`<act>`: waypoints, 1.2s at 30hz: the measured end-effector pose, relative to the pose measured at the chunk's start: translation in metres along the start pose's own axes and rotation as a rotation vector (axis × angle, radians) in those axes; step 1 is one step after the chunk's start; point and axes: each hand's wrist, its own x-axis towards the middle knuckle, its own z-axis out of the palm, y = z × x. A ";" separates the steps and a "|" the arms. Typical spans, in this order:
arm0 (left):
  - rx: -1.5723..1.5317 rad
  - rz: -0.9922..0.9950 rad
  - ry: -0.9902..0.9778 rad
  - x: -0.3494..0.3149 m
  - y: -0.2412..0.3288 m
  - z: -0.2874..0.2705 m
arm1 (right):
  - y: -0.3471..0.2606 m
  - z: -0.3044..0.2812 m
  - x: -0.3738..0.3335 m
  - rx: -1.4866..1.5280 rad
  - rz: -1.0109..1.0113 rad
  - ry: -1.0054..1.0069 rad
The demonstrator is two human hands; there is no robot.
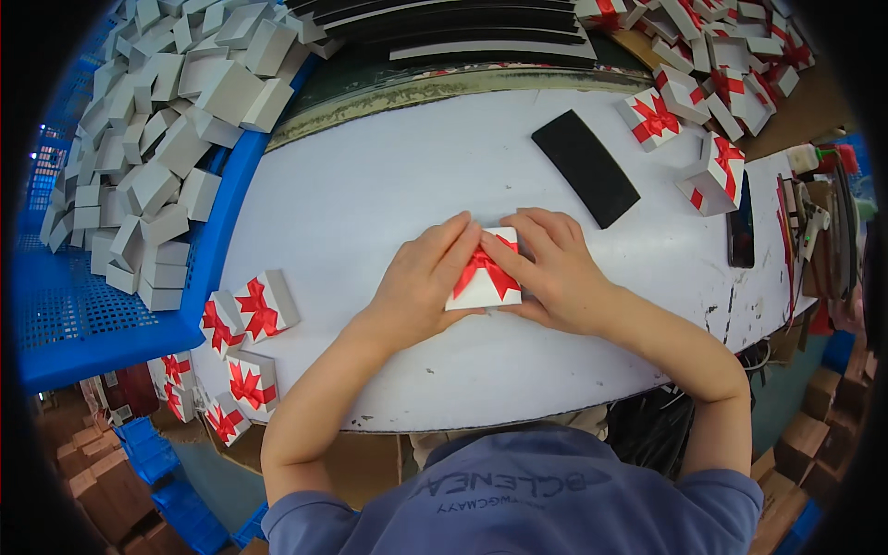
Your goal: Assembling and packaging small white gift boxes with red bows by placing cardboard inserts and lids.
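L hand [416, 285] & R hand [566, 282] grip wht box [482, 290] w/ red bow [484, 262] | box btwn them, over wht table [342, 199] | I see blk pad [586, 169] lying just beyond R hand

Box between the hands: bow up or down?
Up: the red bow faces the camera on the white box, between left hand and right hand.

Upper garment: a muted blue shirt [555, 523] of soft fabric. Dark print [509, 484] crosses the chest in two lines, one larger than the other. The left sleeve [310, 529] and right sleeve [726, 501] are short, in matching blue, ending above the elbow. Both forearms [666, 335], the left hand [413, 282] and the right hand [561, 273] are bare.
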 end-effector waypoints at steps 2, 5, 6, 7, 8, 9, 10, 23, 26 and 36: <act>0.156 -0.039 -0.051 0.002 0.004 -0.006 | 0.002 0.003 -0.003 -0.073 0.003 0.035; 0.316 -0.056 -0.100 -0.005 0.007 -0.022 | 0.007 -0.016 0.010 -0.020 -0.011 -0.172; 0.332 -0.079 -0.100 -0.014 0.007 -0.030 | 0.020 -0.028 0.015 0.034 -0.025 -0.253; 0.397 -0.185 -0.100 -0.027 0.004 -0.041 | 0.037 -0.037 0.020 -0.017 0.080 -0.170; 0.459 -0.286 -0.097 -0.039 0.000 -0.052 | 0.061 -0.045 0.024 -0.094 0.156 -0.026; 0.535 -0.412 -0.120 -0.057 -0.006 -0.065 | 0.068 -0.056 0.024 -0.314 0.397 -0.087; 0.612 -0.534 -0.143 -0.072 -0.011 -0.081 | 0.090 -0.047 0.007 -0.504 0.415 -0.016; 0.617 -0.502 0.681 0.033 -0.213 -0.203 | 0.051 -0.012 0.006 -0.309 0.118 0.145; 0.362 -0.680 0.606 0.055 -0.199 -0.179 | 0.054 -0.003 -0.009 -0.259 0.187 0.114; 0.219 0.058 0.128 -0.015 -0.016 -0.020 | 0.023 -0.023 -0.004 0.298 0.378 0.379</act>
